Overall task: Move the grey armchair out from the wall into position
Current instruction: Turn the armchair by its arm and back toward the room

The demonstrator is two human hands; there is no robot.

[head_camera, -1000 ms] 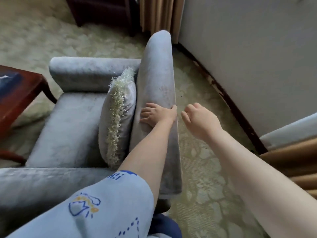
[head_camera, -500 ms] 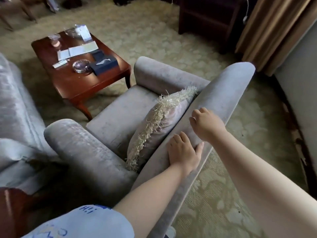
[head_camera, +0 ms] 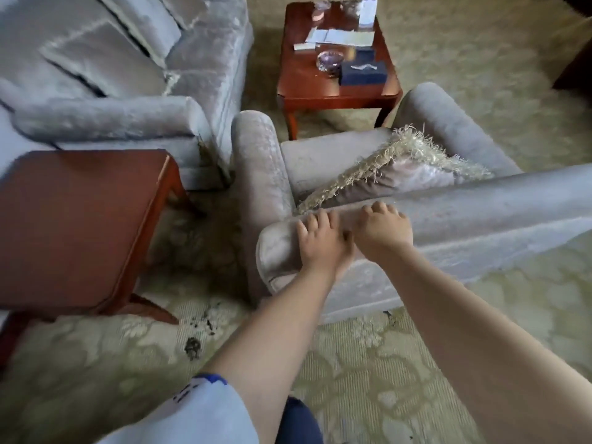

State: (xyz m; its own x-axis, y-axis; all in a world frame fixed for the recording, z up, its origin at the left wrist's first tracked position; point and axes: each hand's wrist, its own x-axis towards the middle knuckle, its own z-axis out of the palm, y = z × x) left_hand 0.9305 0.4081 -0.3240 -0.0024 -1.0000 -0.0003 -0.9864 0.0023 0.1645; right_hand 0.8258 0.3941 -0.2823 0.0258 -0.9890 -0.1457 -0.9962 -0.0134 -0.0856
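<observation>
The grey armchair [head_camera: 480,219] stands on the patterned carpet [head_camera: 368,363] with its back toward the person, and both hands sit on the rolled top of the backrest, near its left end. No wall shows here, so how far out the chair has come cannot be told. It looks heavy and stiff in the frame, with soft, plush upholstery that would give under the fingers and may slide a little over the padding. On carpet it should drag rather than glide. The firm top rail of the backrest is probably the best hold, though a grip set this far toward one end will tend to swing the chair rather than shift it straight.

Left of the grip and beyond it, a second grey seat [head_camera: 128,91] stands near the armchair's left arm. Closer in on the left is a red-brown side table [head_camera: 73,225]. Straight beyond the grip, past the seat, stands a coffee table [head_camera: 320,88] with papers and small items on it. Just past the fingertips a fringed cushion [head_camera: 416,174] leans against the backrest.

Both arms reach forward and down, nearly straight. The left hand [head_camera: 320,243] drapes over the rail and holds it, fingers spread across the top and thumb toward the back face. The right hand [head_camera: 384,232] is just beside it, almost touching, knuckles raised and fingers [head_camera: 379,207] curled over the crest, gripping the rail.

Below and left of the grip, dark specks [head_camera: 192,347] lie on the carpet.
</observation>
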